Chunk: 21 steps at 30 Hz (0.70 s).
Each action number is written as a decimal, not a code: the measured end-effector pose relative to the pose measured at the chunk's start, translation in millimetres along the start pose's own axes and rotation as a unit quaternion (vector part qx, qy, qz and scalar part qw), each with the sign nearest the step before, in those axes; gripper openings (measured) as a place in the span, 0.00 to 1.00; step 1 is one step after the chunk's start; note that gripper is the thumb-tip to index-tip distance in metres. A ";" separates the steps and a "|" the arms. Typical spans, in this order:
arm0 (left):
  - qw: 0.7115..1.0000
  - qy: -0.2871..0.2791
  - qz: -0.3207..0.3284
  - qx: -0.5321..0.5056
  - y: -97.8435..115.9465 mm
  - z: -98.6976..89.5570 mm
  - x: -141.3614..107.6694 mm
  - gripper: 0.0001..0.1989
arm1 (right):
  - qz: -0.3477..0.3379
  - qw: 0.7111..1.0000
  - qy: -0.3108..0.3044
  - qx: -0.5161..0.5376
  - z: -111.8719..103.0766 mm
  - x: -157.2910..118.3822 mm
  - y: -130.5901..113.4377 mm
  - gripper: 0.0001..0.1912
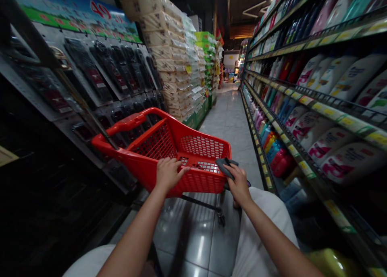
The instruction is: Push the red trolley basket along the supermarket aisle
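I have the red shopping cart (198,182) standing crosswise in the aisle ahead of me, its handle end toward the left of my view. My left hand (169,172) is loose at the cart's near rim, fingers bent over the edge and thumb spread wide, grasping nothing that I can make out. My right hand (238,182) grasps a dark grey cloth (226,167) at the cart's narrow end, with the cloth lying against the rim's corner. Right of the cart I see shelves (314,102) lined with bottles; beyond its far side rise stacked packages (163,47), and behind its handle is a rack of hanging packs (90,63). White trousers (266,228) show on the near side of the cart
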<state>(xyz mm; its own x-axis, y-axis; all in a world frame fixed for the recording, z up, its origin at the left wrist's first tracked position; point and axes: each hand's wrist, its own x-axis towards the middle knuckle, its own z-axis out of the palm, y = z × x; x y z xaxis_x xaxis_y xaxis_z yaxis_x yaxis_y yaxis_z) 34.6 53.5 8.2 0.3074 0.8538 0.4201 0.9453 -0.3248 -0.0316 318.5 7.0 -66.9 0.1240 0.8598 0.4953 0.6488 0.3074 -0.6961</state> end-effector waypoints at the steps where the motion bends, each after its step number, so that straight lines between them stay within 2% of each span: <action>1: 1.000 -0.006 -0.002 0.004 -0.4 -0.5 2.2 0.26 | 0.007 1.000 0.013 0.010 5.5 -10.9 -0.5 0.25; 4: 0.999 -0.032 -0.007 0.016 -2.2 -3.5 8.1 0.27 | 0.029 0.998 0.023 0.050 14.5 -19.4 1.0 0.24; 10: 0.997 -0.067 -0.031 0.024 1.2 -4.7 21.7 0.28 | 0.135 0.980 0.085 0.120 30.6 20.8 12.1 0.25; 12: 0.997 -0.067 -0.042 0.023 3.3 -3.4 26.1 0.28 | 0.151 0.975 0.110 0.124 44.0 16.3 9.1 0.26; 16: 0.997 -0.065 -0.048 0.023 5.0 -0.9 31.7 0.29 | 0.143 0.973 0.133 0.122 67.0 -11.3 1.9 0.26; 18: 0.997 -0.064 -0.048 0.023 6.5 0.8 33.3 0.29 | 0.150 0.972 0.134 0.123 67.4 -13.0 3.9 0.26; 21: 0.997 -0.055 -0.051 0.026 13.5 5.2 36.4 0.30 | 0.202 0.962 0.149 0.110 58.7 6.0 9.7 0.28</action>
<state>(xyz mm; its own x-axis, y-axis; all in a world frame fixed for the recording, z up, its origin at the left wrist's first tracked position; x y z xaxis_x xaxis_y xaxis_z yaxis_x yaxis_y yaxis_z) 59.1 82.3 18.4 0.2178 0.9216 0.3214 0.9755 -0.2159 -0.0423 281.5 39.1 -101.2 0.5634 0.7822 0.2660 0.3328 0.0798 -0.9396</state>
